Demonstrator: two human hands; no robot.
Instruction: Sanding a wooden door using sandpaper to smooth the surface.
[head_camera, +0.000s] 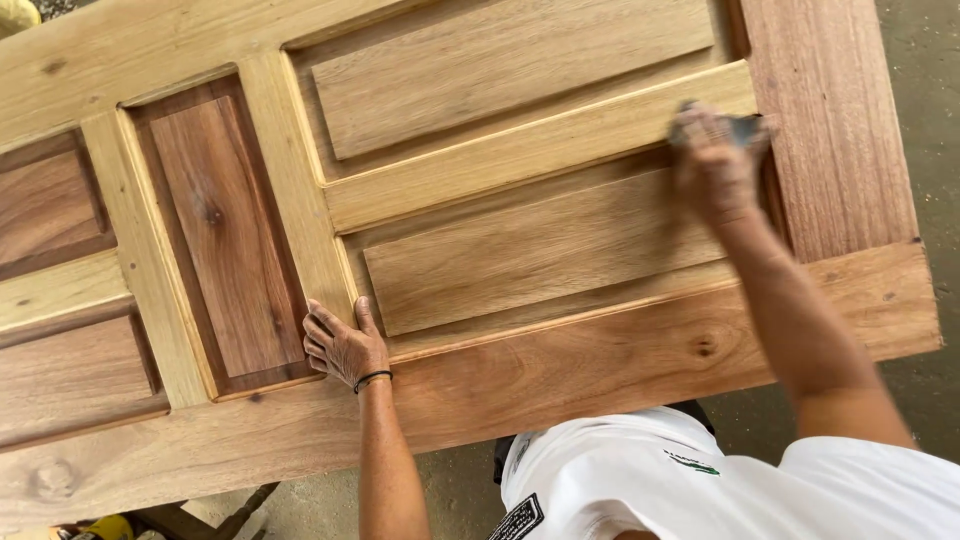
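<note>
A large panelled wooden door (560, 370) lies flat before me, with raised panels in light and reddish-brown wood. My left hand (343, 345) rests on the door near its lower rail, fingers curled against the edge of a reddish recessed panel (225, 230), holding nothing. A dark band circles that wrist. My right hand (712, 160) reaches far across and presses a small dark sanding pad (745, 128) against the groove at the right end of a light panel (540, 250). The hand is blurred.
Grey concrete floor (925, 60) shows past the door's right end and below its near edge. A wooden support leg (215, 512) and a yellow object (105, 527) sit under the door at bottom left. My white shirt (720, 490) fills the bottom right.
</note>
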